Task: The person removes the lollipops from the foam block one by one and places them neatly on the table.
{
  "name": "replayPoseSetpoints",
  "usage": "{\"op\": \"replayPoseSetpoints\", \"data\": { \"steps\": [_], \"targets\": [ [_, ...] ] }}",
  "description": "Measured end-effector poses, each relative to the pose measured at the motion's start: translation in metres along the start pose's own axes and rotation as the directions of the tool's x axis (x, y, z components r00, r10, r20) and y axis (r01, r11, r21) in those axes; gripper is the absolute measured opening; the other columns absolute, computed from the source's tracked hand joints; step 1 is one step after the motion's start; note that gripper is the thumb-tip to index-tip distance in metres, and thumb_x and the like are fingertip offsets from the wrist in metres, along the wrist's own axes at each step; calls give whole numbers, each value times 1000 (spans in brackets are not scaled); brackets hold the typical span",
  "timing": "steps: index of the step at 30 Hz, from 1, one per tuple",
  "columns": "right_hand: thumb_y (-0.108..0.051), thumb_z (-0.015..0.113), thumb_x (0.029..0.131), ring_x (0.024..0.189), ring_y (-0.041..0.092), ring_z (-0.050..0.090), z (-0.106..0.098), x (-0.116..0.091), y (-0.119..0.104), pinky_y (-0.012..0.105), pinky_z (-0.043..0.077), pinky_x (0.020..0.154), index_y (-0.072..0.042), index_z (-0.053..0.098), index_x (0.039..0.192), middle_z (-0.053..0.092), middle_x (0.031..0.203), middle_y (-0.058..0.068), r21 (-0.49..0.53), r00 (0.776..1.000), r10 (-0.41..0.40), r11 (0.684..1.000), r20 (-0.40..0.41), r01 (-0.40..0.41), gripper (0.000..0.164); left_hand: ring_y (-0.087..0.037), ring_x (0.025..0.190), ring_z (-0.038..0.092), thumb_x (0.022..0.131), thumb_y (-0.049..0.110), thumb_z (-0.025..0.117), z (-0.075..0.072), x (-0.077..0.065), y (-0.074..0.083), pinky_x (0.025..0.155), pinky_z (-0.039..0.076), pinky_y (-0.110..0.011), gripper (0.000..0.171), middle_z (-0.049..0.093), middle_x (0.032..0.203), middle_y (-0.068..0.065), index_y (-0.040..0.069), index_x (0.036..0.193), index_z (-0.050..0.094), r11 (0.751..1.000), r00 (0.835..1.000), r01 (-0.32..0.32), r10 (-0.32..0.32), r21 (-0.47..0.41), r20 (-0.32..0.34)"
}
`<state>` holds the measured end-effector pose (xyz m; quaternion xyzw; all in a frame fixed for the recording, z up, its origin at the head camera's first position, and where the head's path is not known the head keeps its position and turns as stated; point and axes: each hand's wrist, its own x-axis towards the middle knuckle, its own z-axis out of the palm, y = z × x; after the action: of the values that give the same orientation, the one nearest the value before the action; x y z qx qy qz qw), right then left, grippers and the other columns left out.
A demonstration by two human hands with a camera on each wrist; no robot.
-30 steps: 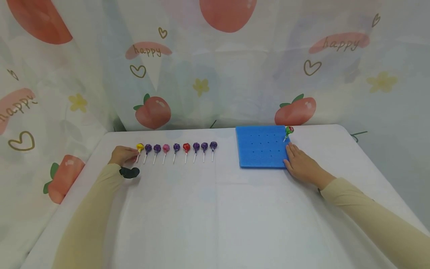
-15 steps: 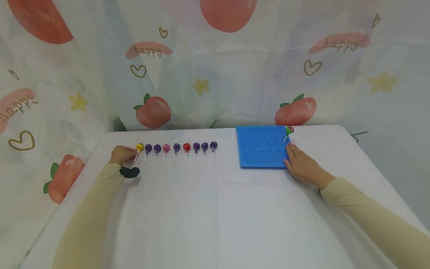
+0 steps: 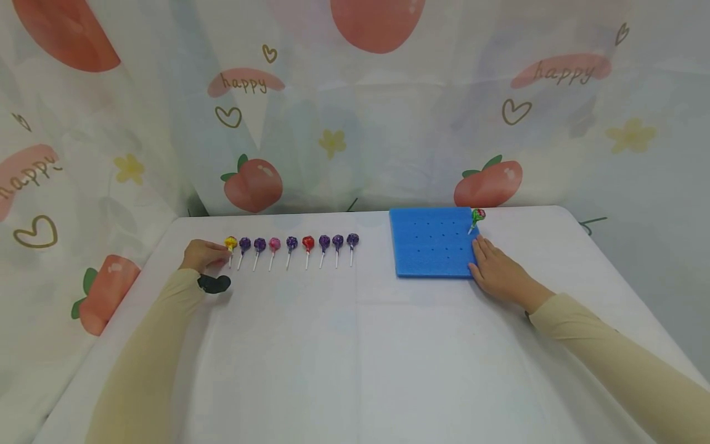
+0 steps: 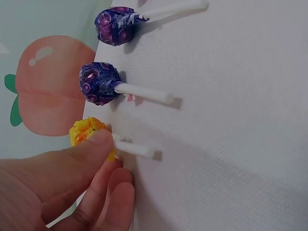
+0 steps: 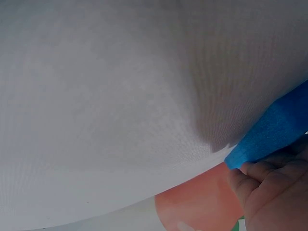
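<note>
My left hand [image 3: 203, 255] is at the left end of a row of lollipops, pinching a yellow-wrapped lollipop [image 4: 85, 129] between thumb and fingers just below its candy head. Its white stick points toward the front of the table. Beside it lie a purple lollipop [image 4: 100, 83] and several more, among them a pink one [image 3: 274, 245] and a red one [image 3: 308, 243]. With straight fingers, my right hand [image 3: 501, 274] rests against the right edge of a blue foam board [image 3: 407, 262] dotted with small holes. A green-and-red lollipop [image 3: 477, 215] stands in the board's far right corner.
A white cloth covers the table [image 3: 310, 357]. Behind it hangs a curtain [image 3: 388, 135] printed with peaches, hearts and flowers. The lollipop row lies to the left of the board, with a gap of cloth between them.
The stick of the yellow lollipop has swung to the right and now points more straight toward the front. My right hand and the blue board have stayed in place.
</note>
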<state>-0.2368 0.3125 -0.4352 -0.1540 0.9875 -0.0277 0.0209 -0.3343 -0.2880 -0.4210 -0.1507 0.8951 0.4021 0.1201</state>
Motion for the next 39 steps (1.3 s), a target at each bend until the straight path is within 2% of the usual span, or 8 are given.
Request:
{"op": "replayPoseSetpoints", "data": {
  "steps": [4, 11, 19, 26, 31, 34, 37, 39],
  "targets": [
    [-20, 38, 99, 136, 52, 20, 0, 0, 0, 58, 21, 112, 22, 20, 138, 17, 147, 39, 0, 1000, -1, 1000, -1, 1, 60, -18, 87, 56, 88, 19, 64, 2, 0, 1, 101, 43, -39, 46, 56, 124, -25, -7, 125, 56, 1000, 1000, 21, -22, -11, -18],
    [-21, 38, 99, 136, 52, 19, -1, 0, -1, 58, 21, 112, 22, 20, 138, 17, 147, 39, 7, 1000, 2, 1000, 8, -2, 61, -27, 100, 54, 89, 17, 61, 6, -1, 4, 104, 40, -43, 44, 52, 130, -28, -8, 125, 55, 1000, 1000, 7, -7, 10, -17],
    [-21, 38, 99, 136, 52, 19, -4, -1, -4, 58, 21, 112, 22, 20, 138, 17, 147, 39, 13, 1000, -2, 1000, 2, 2, 60, -1, 64, 54, 83, 10, 66, 5, 1, 1, 61, 46, -14, 42, 63, 111, -20, -9, 119, 58, 1000, 999, -23, 22, -7, -25],
    [-21, 37, 99, 136, 52, 19, -4, 0, -2, 58, 21, 112, 21, 19, 138, 16, 147, 39, 12, 1000, -4, 1000, 11, 4, 60, -17, 93, 54, 86, 16, 65, 2, 0, -1, 93, 45, -32, 44, 55, 127, -25, -8, 123, 57, 1000, 999, -2, 2, 12, -33],
    [-20, 37, 99, 136, 53, 19, -4, 0, -1, 58, 21, 112, 22, 19, 138, 16, 147, 39, 15, 1000, -3, 1000, 10, 3, 60, -6, 74, 56, 84, 17, 68, 0, 1, -2, 81, 46, -25, 46, 69, 88, -7, -8, 121, 58, 1000, 999, -14, 14, -10, -32],
    [-20, 37, 99, 136, 53, 19, -5, 0, -1, 58, 21, 112, 22, 19, 137, 16, 147, 40, 17, 1000, -3, 1000, 12, 3, 60, -4, 68, 53, 83, 19, 69, -1, 1, -2, 73, 41, -21, 46, 62, 63, 11, -7, 120, 59, 1000, 1000, -14, 13, -11, -26],
    [-20, 37, 99, 135, 53, 19, -4, 0, -1, 58, 21, 112, 23, 19, 137, 16, 147, 40, 20, 1000, -4, 1000, 13, 3, 60, -7, 73, 53, 82, 19, 70, 0, -1, -1, 73, 41, -21, 45, 62, 63, 12, -6, 119, 60, 1000, 999, -20, 20, 0, -33],
    [-20, 37, 99, 135, 53, 19, -4, 0, -2, 58, 21, 112, 23, 19, 137, 16, 147, 40, 21, 1000, -4, 1000, 13, 3, 60, -12, 78, 56, 83, 17, 70, 1, -3, 0, 76, 44, -23, 44, 69, 74, -2, -7, 118, 60, 1000, 999, -22, 22, 0, -41]
  ]
}}
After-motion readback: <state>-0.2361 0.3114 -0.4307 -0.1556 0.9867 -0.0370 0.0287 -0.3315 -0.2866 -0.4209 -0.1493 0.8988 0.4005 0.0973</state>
